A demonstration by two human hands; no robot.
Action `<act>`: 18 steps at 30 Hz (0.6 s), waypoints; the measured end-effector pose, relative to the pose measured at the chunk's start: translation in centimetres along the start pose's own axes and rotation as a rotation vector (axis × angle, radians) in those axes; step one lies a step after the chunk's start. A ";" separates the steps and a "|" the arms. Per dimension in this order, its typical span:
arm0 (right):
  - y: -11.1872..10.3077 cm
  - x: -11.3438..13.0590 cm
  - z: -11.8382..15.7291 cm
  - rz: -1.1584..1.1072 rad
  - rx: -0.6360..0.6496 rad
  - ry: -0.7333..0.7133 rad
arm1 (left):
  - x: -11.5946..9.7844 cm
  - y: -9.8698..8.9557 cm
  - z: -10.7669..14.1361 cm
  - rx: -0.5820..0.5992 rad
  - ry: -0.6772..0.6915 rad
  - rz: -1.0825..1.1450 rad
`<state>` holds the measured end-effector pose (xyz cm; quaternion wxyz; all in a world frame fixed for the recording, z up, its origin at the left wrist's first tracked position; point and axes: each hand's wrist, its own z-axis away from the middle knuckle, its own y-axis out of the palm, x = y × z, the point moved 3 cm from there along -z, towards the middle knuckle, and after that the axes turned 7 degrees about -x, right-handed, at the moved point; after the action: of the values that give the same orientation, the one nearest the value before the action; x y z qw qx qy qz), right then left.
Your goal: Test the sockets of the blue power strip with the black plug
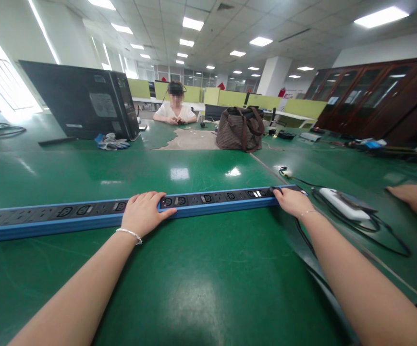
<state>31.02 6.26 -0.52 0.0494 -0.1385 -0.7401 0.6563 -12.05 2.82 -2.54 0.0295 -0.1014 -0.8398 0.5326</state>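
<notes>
A long blue power strip (215,207) with a black face and several sockets lies across the green table, running out of view at the left. My left hand (143,210) grips it near its middle, fingers over the top and thumb along the front side. At the right end of the strip, my right hand (293,202) is closed around a dark plug-like piece (272,190), mostly hidden by the fingers. A black cable (304,235) comes out below this hand and runs down under my right forearm.
Right of the strip lie a white adapter-like box (343,204) and looped black cables; another person's hand (413,193) rests beyond. Further back are a black computer case (86,103), gloves (112,142) and a brown bag (239,129). A person (176,108) sits across the table.
</notes>
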 end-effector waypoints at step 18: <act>0.0 0.1 -0.2 -0.015 0.008 -0.012 | 0.1 0.1 0.0 0.009 -0.007 0.011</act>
<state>31.02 6.46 -0.53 0.0505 -0.1289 -0.7387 0.6596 -12.12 2.88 -2.59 0.0239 -0.1040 -0.8368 0.5369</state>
